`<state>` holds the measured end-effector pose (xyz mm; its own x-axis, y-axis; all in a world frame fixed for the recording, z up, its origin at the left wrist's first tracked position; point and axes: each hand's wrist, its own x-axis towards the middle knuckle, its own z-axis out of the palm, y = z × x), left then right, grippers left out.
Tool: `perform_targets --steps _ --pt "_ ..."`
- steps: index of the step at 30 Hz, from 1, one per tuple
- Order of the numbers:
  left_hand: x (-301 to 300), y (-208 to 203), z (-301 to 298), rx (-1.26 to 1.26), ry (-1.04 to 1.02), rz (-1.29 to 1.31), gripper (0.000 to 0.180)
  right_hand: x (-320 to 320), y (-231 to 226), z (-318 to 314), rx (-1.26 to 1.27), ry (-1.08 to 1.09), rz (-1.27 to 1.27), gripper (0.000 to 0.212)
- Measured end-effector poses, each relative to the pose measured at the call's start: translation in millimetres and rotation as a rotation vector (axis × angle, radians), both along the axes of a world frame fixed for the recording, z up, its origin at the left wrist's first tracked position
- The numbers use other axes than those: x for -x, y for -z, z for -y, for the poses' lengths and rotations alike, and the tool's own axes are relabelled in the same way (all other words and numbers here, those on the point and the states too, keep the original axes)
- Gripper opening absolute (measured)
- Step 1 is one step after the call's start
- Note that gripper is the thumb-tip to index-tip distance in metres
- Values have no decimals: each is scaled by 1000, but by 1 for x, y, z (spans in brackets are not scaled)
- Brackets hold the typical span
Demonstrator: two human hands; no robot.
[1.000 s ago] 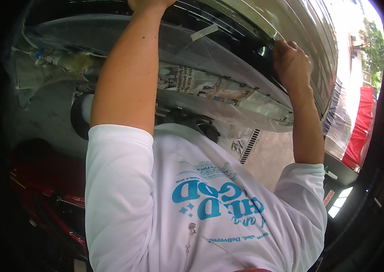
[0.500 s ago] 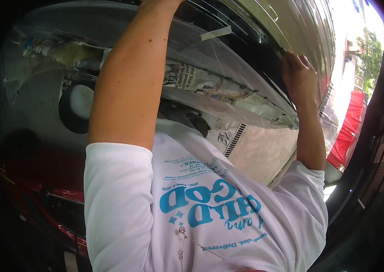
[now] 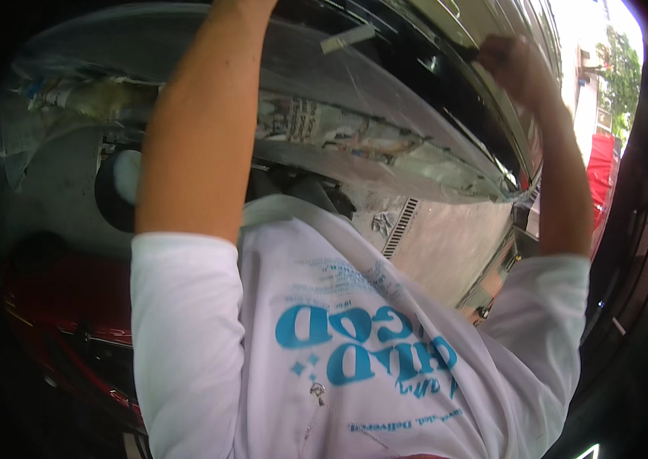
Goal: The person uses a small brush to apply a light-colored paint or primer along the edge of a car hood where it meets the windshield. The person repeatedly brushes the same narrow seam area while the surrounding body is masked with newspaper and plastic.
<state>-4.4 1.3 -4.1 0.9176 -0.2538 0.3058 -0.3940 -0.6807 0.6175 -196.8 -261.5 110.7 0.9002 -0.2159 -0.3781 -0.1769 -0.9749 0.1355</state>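
Note:
My right hand (image 3: 511,65) is at a car's dark, glossy lower panel (image 3: 415,61), close to its edge with the light gold body (image 3: 457,23). Its fingers are curled and smeared by motion. A small dark piece shows at the fingertips, its kind unclear. My left forearm (image 3: 201,130) reaches up past the top edge, so the left hand is out of sight. Clear plastic sheeting (image 3: 324,65) hangs along the panel, held by a strip of pale tape (image 3: 348,38). Newspaper (image 3: 316,122) is fixed along the sheeting.
A red car (image 3: 71,294) stands at the lower left. Below the sheeting lies a concrete floor (image 3: 446,245) with a drain grate (image 3: 400,226). A red sheet (image 3: 601,172) hangs at the right, near bright daylight and greenery (image 3: 622,80).
My right hand has moved up along the panel's edge and is now blurred. The right elbow has swung outward. My left forearm has shifted slightly left in the picture, as has the panel.

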Motion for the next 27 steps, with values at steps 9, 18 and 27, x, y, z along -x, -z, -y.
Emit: perform_targets --steps 9,18,27 --pt "-6 -13 -2 -67 68 -115 41 67 22 -52 232 106 270 13" --pt "6 -16 -8 2 61 -129 42 56 28 -48 285 86 222 16" --pt "0 -18 -7 0 54 -111 42 40 8 -32 132 41 191 14"
